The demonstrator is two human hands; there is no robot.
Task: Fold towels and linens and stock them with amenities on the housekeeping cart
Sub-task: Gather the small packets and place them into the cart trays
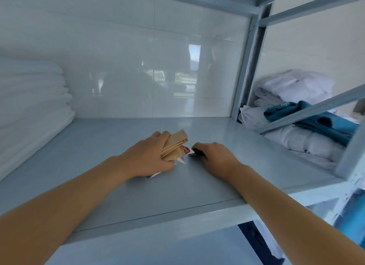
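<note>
On the grey metal shelf, near its middle, a bundle of brown paper sachets is gripped by the left hand, whose fingers are curled round it; white packets lie under that hand. Just beside it, a small dark item is pinched by the right hand. Folded white towels are stacked at the left, and white linens with a teal cloth are seen in the neighbouring bay.
</note>
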